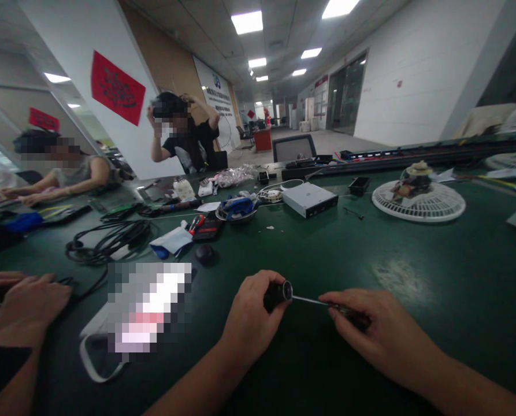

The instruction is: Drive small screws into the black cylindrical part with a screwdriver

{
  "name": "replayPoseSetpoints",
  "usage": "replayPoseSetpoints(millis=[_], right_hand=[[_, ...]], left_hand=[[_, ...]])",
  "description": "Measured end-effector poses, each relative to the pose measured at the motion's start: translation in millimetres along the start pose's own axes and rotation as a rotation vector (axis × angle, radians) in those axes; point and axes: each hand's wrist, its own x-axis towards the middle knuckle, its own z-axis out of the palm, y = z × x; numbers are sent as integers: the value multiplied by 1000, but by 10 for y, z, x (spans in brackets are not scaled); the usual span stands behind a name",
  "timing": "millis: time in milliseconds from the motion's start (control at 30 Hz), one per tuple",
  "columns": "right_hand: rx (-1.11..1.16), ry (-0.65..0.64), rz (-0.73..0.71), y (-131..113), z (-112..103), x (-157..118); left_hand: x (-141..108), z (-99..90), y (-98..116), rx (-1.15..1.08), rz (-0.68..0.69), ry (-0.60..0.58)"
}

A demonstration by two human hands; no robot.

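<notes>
My left hand [254, 309] is closed round a small black cylindrical part [279, 291], whose round end with a pale rim faces right. Its exact kind I cannot make out. In my right hand [372, 329] is a screwdriver [312, 300], gripped by its dark handle between thumb and fingers. The thin metal shaft points left, and its tip meets the rimmed end of the cylinder; whether it goes inside I cannot tell. Both hands are just above the green tabletop [327, 254].
A computer mouse [204, 254], a silver disc drive [310, 199], and a white fan grille [418, 200] lie beyond my hands. Coiled black cables [110, 240] are at left, near a blurred-out phone-like object [149, 306]. Another person's hands [28, 306] rest at far left; two people sit across.
</notes>
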Motion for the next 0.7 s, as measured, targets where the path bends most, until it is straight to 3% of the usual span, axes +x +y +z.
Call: replayPoseSetpoints(millis=[100, 300, 500, 700], right_hand=[[35, -41, -27, -13, 5, -7], [-8, 32, 50, 9, 14, 14], [77, -64, -4, -29, -19, 4], [26, 42, 73, 7, 6, 8]], left_hand=[[4, 1, -7, 2, 41, -11], [12, -5, 2, 21, 83, -19], [19, -13, 7, 13, 115, -9], [29, -4, 2, 14, 141, 2]])
